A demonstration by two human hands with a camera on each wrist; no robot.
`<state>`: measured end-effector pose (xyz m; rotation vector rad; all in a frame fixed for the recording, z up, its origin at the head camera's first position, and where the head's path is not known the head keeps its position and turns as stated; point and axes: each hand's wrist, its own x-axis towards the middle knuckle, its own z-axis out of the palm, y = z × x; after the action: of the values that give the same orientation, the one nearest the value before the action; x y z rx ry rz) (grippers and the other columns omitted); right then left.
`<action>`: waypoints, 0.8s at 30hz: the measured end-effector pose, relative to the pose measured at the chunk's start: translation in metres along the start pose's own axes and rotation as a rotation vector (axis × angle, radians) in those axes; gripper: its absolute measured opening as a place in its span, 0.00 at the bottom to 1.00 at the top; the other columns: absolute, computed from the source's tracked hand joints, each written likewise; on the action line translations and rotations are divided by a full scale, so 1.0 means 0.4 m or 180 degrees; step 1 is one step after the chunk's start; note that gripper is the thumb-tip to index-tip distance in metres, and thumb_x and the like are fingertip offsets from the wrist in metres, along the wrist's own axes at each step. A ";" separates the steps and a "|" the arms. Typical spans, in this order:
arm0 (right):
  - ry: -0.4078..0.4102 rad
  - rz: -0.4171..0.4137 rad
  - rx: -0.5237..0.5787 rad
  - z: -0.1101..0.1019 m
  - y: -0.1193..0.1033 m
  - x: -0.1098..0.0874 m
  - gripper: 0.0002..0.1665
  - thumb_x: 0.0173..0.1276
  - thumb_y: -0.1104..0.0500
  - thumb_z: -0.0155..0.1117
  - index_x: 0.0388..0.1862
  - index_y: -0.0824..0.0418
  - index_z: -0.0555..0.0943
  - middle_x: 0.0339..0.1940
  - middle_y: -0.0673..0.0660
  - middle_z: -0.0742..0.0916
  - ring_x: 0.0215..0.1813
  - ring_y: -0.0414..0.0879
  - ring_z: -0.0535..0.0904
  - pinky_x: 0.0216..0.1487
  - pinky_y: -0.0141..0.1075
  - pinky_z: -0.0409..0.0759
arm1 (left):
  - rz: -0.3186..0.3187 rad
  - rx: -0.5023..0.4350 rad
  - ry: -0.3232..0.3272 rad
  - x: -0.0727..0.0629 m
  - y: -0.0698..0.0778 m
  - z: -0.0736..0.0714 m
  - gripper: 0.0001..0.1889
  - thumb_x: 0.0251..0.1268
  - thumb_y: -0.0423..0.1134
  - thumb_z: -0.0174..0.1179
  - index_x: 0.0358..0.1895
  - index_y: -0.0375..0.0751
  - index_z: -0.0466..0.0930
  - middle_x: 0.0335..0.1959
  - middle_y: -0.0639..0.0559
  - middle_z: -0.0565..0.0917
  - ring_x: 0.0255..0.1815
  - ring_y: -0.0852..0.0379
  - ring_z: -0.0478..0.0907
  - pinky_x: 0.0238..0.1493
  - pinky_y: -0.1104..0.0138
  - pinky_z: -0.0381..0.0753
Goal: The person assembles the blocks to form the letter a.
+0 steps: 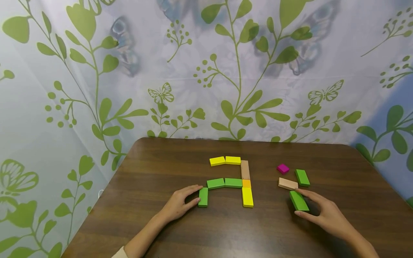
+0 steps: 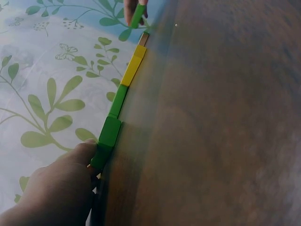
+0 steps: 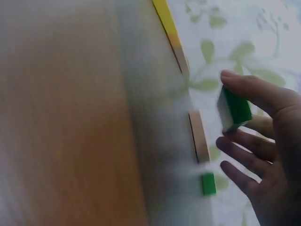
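In the head view my left hand (image 1: 176,205) has its index finger and thumb at a green block (image 1: 203,197), holding it at the left end of a block outline. Two green blocks (image 1: 224,183) run rightward from there to a small orange block (image 1: 246,184). Below the orange piece lies a yellow block (image 1: 247,197); above it is a beige block (image 1: 245,170), with two yellow blocks (image 1: 225,161) leading left from its top. My right hand (image 1: 327,213) pinches another green block (image 1: 299,201), tilted between thumb and fingers; the right wrist view shows this green block (image 3: 236,107) too.
Close beyond my right hand lie a loose beige block (image 1: 288,184), a green block (image 1: 302,177) and a small magenta block (image 1: 283,168). The brown wooden table (image 1: 161,157) ends at a patterned cloth backdrop (image 1: 180,71).
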<state>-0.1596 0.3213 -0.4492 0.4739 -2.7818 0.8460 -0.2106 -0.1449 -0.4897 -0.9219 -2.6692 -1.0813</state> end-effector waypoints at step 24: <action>-0.0175 -0.1261 0.0857 0.287 -0.331 0.080 0.42 0.54 0.53 0.72 0.68 0.52 0.66 0.64 0.53 0.72 0.59 0.47 0.72 0.49 0.40 0.76 | 0.0011 0.0038 0.0040 -0.001 -0.004 0.003 0.24 0.66 0.52 0.53 0.62 0.49 0.71 0.60 0.51 0.74 0.62 0.56 0.68 0.58 0.56 0.69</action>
<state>-0.1526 0.1444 -0.4673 1.0638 -2.4942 1.1188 -0.2110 -0.1453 -0.4918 -0.9141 -2.6601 -1.0658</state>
